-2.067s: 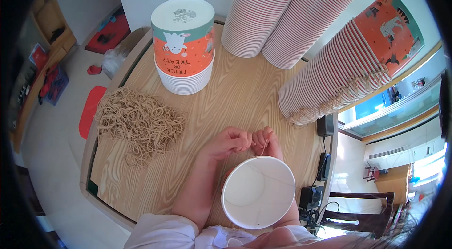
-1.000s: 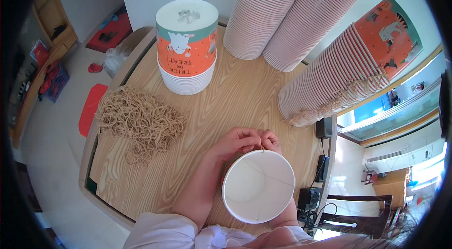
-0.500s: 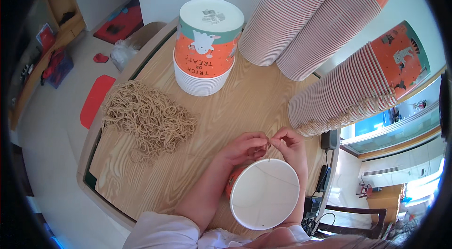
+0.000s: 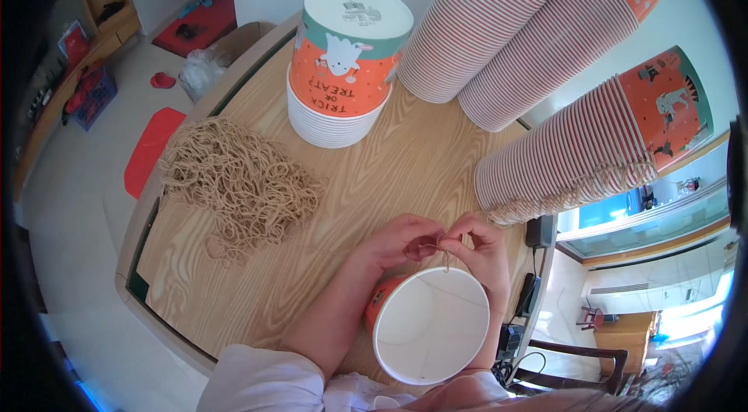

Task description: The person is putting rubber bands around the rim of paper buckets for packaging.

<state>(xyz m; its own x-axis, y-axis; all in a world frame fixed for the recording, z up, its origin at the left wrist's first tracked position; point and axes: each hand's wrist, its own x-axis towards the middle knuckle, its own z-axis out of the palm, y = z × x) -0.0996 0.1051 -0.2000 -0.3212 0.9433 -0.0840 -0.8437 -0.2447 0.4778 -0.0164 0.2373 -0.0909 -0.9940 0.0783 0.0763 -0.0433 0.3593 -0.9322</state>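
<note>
A white-lined orange paper bucket (image 4: 431, 328) leans on its side at the table's near edge, its mouth facing me, between my forearms. Thin tan twine (image 4: 447, 259) runs from the top of its rim up to my fingers. My right hand (image 4: 477, 250) pinches the twine between thumb and forefinger just above the rim. Beside it, my left hand (image 4: 403, 243) is curled with its fingertips at the same twine, partly hiding it. A strand trails left toward a loose heap of twine (image 4: 241, 182).
Upside-down nested buckets (image 4: 343, 61) stand behind the heap. Tall leaning stacks of buckets (image 4: 495, 22) fill the back right; a nearer stack (image 4: 569, 147) has twine tied along its rims. Black power adapters (image 4: 539, 233) and cables line the right edge. A chair (image 4: 592, 353) stands beyond.
The fingers have shifted along the twine, and a small loop now shows between the hands. The bucket has tipped slightly, showing more of its orange side. The whole view has moved a little.
</note>
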